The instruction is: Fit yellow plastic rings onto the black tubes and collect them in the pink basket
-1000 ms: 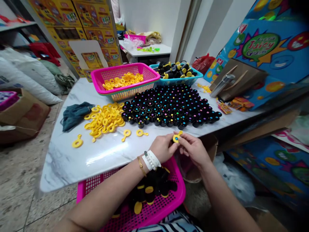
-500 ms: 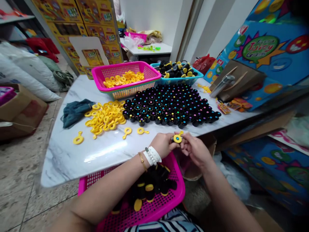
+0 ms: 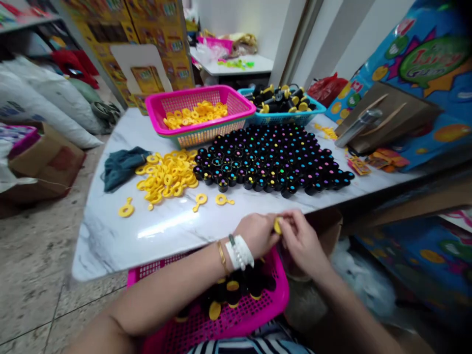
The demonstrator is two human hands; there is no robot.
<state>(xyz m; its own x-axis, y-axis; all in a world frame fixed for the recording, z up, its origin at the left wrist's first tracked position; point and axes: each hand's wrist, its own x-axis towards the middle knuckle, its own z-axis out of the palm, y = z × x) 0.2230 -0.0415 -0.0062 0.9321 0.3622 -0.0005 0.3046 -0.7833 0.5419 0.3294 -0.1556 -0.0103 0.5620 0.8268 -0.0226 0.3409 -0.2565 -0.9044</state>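
Observation:
Above the front edge of the table my two hands meet. My left hand [image 3: 256,233] is closed, with its fingers around a small piece whose body is mostly hidden. At its end shows a yellow ring cap [image 3: 278,225], now seen nearly edge-on. My right hand [image 3: 300,241] is closed too, thumb and fingers pinching that cap. Beyond them stand rows of black cylinders [image 3: 273,157] with coloured dots on top. Left of these lies a heap of yellow ring caps with tabs [image 3: 169,174]. Below my forearms, a pink basket [image 3: 282,290] holds black pieces with yellow ends.
A pink basket [image 3: 155,110] of yellow rings stands at the back of the marble-patterned table [image 3: 110,246], beside a blue basket [image 3: 287,118] of black-and-yellow pieces. A dark cloth [image 3: 123,167] lies left. A paper bag [image 3: 401,115] and metallic flask [image 3: 357,128] stand right.
My right fingers have closed over the yellow cap, which has turned from face-on to nearly edge-on; its tab no longer shows. The whole view has shifted slightly.

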